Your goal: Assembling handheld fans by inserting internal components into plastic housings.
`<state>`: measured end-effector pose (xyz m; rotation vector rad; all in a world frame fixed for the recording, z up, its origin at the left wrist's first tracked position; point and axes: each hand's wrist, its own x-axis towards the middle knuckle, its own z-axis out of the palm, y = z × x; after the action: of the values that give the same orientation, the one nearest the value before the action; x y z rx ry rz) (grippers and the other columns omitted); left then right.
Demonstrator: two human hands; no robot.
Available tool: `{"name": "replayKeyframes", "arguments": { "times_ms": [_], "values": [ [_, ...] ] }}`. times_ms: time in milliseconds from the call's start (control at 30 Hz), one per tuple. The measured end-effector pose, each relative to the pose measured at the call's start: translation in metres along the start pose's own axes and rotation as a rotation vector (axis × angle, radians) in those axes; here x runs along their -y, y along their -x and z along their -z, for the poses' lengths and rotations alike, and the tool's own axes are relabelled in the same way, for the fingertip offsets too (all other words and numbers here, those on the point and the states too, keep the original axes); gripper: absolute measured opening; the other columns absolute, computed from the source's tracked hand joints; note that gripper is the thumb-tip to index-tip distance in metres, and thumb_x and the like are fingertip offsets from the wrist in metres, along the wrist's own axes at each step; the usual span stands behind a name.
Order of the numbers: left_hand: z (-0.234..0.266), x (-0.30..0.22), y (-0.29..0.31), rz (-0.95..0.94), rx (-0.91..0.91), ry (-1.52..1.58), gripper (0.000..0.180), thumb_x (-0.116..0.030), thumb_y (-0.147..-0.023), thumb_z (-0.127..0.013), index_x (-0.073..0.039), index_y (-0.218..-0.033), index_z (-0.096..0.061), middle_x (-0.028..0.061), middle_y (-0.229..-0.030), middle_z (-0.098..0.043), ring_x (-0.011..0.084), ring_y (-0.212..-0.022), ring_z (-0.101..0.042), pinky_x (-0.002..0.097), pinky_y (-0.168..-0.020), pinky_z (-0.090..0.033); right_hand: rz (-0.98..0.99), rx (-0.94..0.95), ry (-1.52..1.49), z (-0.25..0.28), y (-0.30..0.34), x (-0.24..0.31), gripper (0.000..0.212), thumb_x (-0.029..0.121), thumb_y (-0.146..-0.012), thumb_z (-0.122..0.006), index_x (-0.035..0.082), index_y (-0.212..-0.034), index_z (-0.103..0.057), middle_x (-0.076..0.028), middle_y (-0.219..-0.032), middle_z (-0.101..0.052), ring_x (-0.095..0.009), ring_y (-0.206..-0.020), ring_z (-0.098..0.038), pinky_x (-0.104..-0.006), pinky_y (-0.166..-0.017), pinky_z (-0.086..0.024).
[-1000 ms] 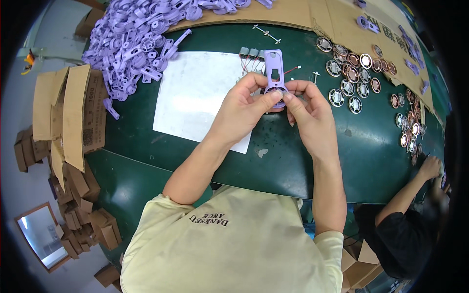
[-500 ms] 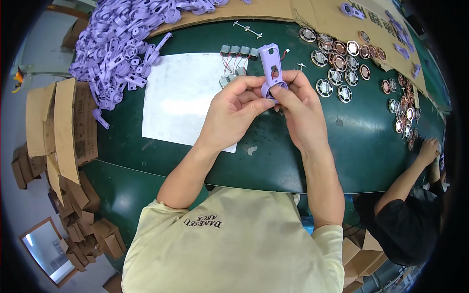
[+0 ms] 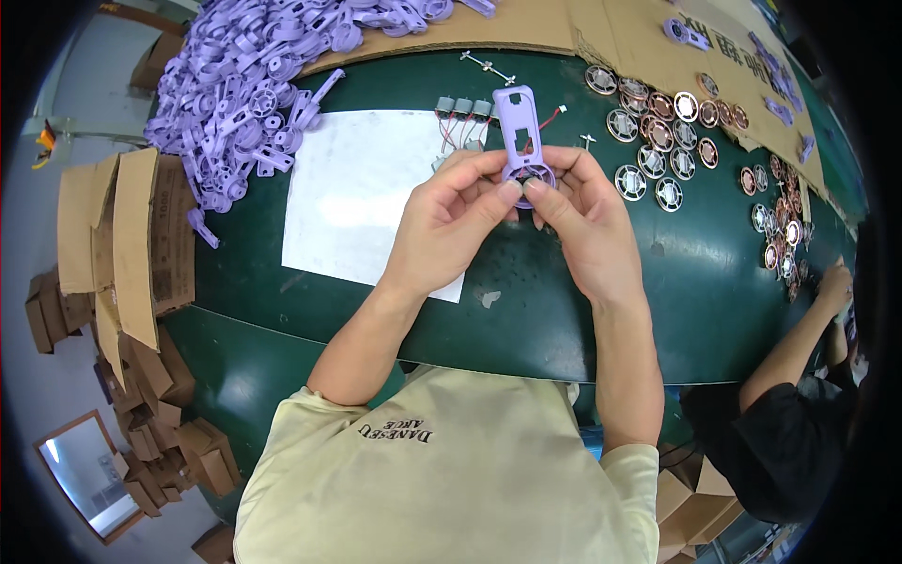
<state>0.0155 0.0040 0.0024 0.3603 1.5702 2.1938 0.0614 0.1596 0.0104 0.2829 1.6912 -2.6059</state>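
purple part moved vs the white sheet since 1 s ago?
Cannot tell. The purple part sits just off the white sheet's right edge, much as before; the whole view shifted with the head camera, hiding any small move.

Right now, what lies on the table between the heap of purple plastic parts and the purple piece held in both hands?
In the head view, a white sheet lies between the heap of purple parts and the held purple piece, with a row of small grey motors just beyond the sheet's far corner.

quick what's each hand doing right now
Left hand: closed on the purple plastic part.
Right hand: closed on the same purple plastic part.
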Motion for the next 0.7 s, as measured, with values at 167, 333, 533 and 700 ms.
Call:
{"name": "replayKeyframes", "arguments": {
  "times_ms": [167,333,533,700],
  "values": [
    [0.006,0.006,-0.002,-0.126,-0.027,-0.123,0.024,0.000,-0.086,-0.069,0.004,-0.107,-0.059,0.0041,-0.096,-0.055,0.0086,-0.076,-0.061,0.0218,-0.066,-0.050,0.063,-0.010,0.048,-0.008,-0.003,-0.019,0.023,0.006,-0.094,-0.061,-0.002,-0.113,-0.050,-0.007,-0.098,-0.062,-0.008,-0.085,-0.057,-0.0222,-0.072,-0.046],
    [0.010,0.010,-0.002,-0.130,-0.032,-0.409,0.022,-0.014,-0.087,-0.071,-0.001,-0.102,-0.063,0.0060,-0.089,-0.056,0.0096,-0.071,-0.057,0.0257,-0.063,-0.047,-0.051,0.012,0.054,0.008,-0.009,-0.013,0.025,0.008,-0.091,-0.065,0.000,-0.112,-0.053,-0.008,-0.100,-0.064,-0.012,-0.086,-0.059,-0.0240,-0.073,-0.048],
    [0.089,-0.038,-0.042,-0.321,-0.310,-1.057,0.040,-0.017,-0.084,-0.072,-0.006,-0.121,-0.059,0.0135,-0.109,-0.057,0.0195,-0.081,-0.063,0.0317,-0.073,-0.052,0.152,-0.384,0.415,0.084,-0.057,0.041,0.031,0.019,-0.092,-0.067,-0.002,-0.114,-0.061,-0.005,-0.093,-0.063,-0.011,-0.079,-0.059,-0.0240,-0.069,-0.048],
    [0.152,-0.060,-0.044,0.132,-0.559,-1.669,0.033,-0.022,-0.085,-0.069,-0.002,-0.110,-0.064,0.0185,-0.111,-0.057,0.0363,-0.102,-0.060,0.0444,-0.086,-0.049,0.343,-0.307,0.672,0.036,-0.062,0.039,0.028,0.016,-0.095,-0.060,0.000,-0.117,-0.060,-0.006,-0.100,-0.065,-0.013,-0.087,-0.062,-0.0260,-0.076,-0.049]
  ]
}}
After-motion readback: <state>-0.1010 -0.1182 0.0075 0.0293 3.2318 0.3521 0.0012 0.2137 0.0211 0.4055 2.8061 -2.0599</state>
